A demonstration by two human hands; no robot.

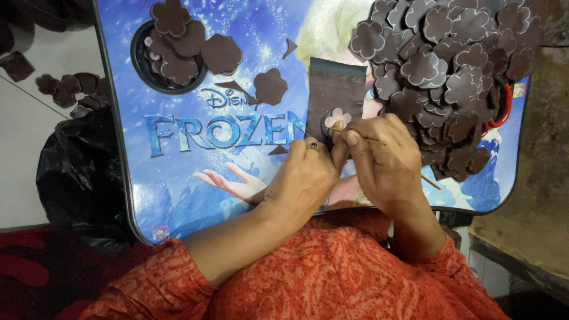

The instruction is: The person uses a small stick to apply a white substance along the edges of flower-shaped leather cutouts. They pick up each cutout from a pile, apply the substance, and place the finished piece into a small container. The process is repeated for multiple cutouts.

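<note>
Left hand (302,178) pins the brown sheet (333,95) flat on the blue lap table (178,178) while right hand (385,160) grips a thin stick (372,140) against the pale flower template (337,118); slipping template would likely distort the outline.

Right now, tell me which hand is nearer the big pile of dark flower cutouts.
Right. The right hand lies just beside the pile, its lower left edge; the left hand sits farther left.

Home craft corner: cartoon-print kids' table (178,178), tiled floor (24,148).
</note>
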